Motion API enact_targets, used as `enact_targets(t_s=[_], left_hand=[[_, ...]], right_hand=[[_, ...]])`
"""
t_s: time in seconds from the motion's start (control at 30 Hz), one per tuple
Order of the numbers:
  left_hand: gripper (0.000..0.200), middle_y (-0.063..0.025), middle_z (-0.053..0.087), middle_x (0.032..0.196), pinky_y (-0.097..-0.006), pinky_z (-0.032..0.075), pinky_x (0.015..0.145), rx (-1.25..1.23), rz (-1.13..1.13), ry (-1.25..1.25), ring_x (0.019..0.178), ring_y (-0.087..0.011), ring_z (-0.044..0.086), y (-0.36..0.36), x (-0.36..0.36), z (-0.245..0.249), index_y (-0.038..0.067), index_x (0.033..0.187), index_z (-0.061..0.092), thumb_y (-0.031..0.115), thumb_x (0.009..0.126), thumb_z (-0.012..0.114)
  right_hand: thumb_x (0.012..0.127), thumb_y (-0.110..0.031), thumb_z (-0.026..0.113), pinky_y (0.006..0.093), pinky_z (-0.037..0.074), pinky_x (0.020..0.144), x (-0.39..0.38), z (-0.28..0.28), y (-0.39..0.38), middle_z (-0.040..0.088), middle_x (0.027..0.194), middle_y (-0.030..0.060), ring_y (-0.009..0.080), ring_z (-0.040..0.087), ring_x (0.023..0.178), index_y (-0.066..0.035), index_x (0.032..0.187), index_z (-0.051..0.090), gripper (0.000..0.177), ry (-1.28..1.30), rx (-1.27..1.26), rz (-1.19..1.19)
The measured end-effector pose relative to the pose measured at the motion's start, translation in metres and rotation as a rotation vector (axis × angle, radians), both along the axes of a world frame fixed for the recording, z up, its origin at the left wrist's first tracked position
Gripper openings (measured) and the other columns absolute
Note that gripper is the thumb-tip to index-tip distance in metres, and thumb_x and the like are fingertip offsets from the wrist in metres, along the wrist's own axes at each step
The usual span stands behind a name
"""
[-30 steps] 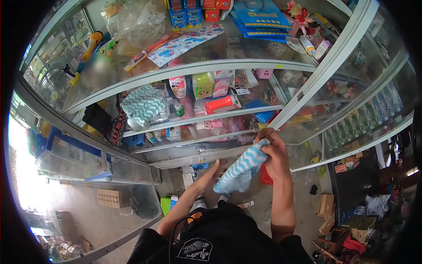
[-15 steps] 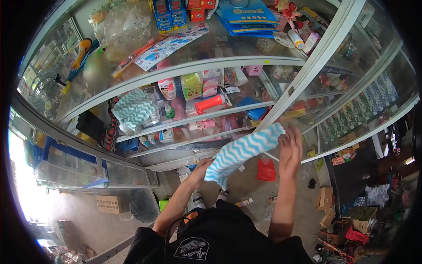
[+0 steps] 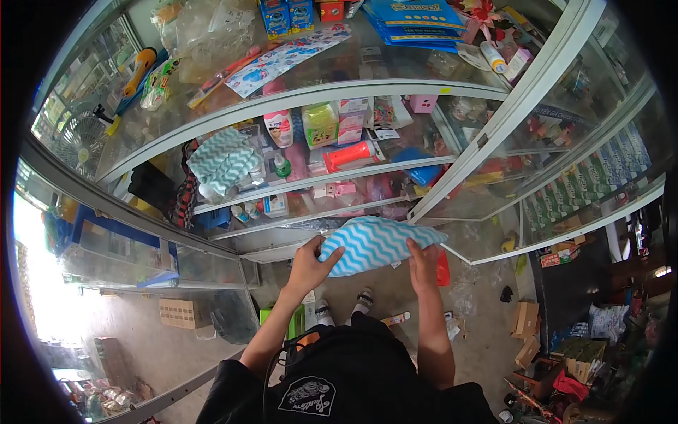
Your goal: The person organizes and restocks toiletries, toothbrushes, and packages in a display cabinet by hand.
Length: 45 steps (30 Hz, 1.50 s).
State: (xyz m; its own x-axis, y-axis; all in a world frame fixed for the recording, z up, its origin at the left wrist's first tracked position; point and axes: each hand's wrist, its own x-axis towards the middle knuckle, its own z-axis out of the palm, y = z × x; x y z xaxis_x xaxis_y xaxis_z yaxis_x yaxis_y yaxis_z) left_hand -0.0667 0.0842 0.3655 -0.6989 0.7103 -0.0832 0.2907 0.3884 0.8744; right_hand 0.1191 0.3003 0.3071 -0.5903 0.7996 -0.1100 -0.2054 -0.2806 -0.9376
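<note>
A blue-and-white zigzag-striped cloth (image 3: 378, 244) is stretched between my two hands in front of the glass display case. My left hand (image 3: 309, 265) grips its left end, thumb on top and fingers underneath. At the other end, my right hand (image 3: 424, 265) pinches the fabric with the thumb over it; its fingers are partly hidden behind the cloth. Beyond, a similar pale green zigzag cloth (image 3: 222, 161) lies bunched on the shelf at the left. A red tube (image 3: 351, 155) and a pink-and-white bottle (image 3: 279, 127) are also on that shelf.
The case's metal frame (image 3: 304, 101) runs across in front of me, with an upright post (image 3: 508, 113) at the right. Blue packets (image 3: 413, 25) lie on the upper glass. A cardboard box (image 3: 178, 313) and a red bag (image 3: 443, 268) are on the floor.
The cloth has gone from a slanted, folded strip to a wider, more level spread. My right hand has come down and left onto its edge; my left hand has risen slightly.
</note>
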Motion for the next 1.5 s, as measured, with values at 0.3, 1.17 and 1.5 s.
enact_targets(t_s=[0.3,1.17,1.5], left_hand=[[0.097,-0.0179,0.049,0.154,-0.0483,0.023,0.124,0.487,-0.292,-1.009,0.146,-0.0307,0.042,0.013,-0.014,-0.095,-0.001,0.158,0.035,0.077,0.101,0.027],[0.092,-0.017,0.04,0.163,-0.0567,0.025,0.124,0.955,0.079,-1.655,0.148,-0.0398,0.039,-0.006,0.033,-0.119,0.006,0.156,0.041,0.076,0.096,0.039],[0.034,-0.0048,0.072,0.11,-0.0301,0.051,0.091,0.404,0.245,-1.008,0.1,-0.0117,0.065,-0.032,0.005,-0.136,0.003,0.124,0.065,0.032,0.108,0.058]], right_hand=[[0.098,-0.021,0.073,0.027,0.048,0.091,-0.026,0.131,-0.023,0.065,0.117,0.0017,0.0082,0.059,0.106,-0.001,0.125,0.062,0.035,-0.008,0.091,0.591],[0.104,-0.013,0.054,0.0394,0.044,0.113,0.013,0.057,-0.021,0.055,0.147,0.0153,0.0255,0.056,0.132,0.0,0.151,0.048,0.049,0.174,-0.416,0.113],[0.096,-0.007,0.059,0.0326,0.047,0.106,0.016,0.027,-0.019,0.061,0.137,0.0134,0.022,0.058,0.127,-0.002,0.142,0.059,0.046,-0.117,-0.226,0.048]])
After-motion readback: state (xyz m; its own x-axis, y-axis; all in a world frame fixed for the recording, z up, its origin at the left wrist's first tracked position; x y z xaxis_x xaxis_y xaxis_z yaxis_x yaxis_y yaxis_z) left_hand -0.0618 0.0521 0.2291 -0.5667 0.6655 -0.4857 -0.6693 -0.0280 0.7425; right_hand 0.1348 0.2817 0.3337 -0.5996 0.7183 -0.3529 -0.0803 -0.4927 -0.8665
